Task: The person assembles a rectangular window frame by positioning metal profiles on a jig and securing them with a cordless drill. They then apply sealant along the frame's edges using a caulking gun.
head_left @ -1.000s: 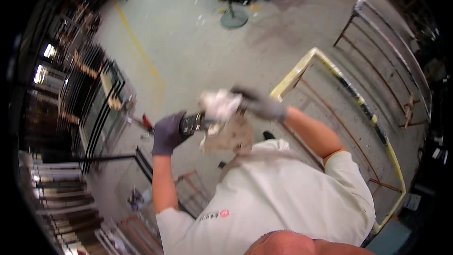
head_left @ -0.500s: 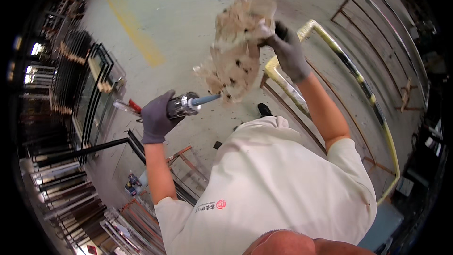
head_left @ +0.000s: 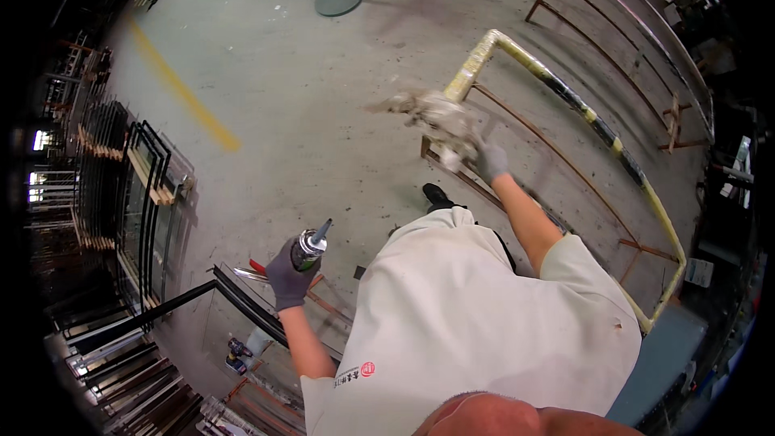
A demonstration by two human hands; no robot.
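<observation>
My left hand point(head_left: 286, 281), in a grey glove, is wrapped round a caulking gun point(head_left: 307, 250) with a dark cartridge. Its grey-blue nozzle point(head_left: 323, 231) points up and away from me, and a red piece point(head_left: 257, 266) shows behind the hand. Off to the right, my gloved right hand point(head_left: 491, 161) grips a crumpled, dirty whitish plastic sheet point(head_left: 440, 123), partly blurred. The sheet hangs in front of the near corner of a metal stand wrapped in yellowish film point(head_left: 475, 64); I cannot tell whether they touch. The fingers of my right hand are partly hidden by the plastic.
Black frames point(head_left: 149, 186) lean in a row at the left. A dark frame point(head_left: 234, 300) and a cordless drill point(head_left: 236, 354) lie near my left arm. Another metal rack point(head_left: 622, 16) stands at the far right, and a round stand base point(head_left: 339, 0) ahead.
The plastic sheet has moved right and nearer to me with my right hand, and is more bunched. My left hand has lowered, and the nozzle now points more upward.
</observation>
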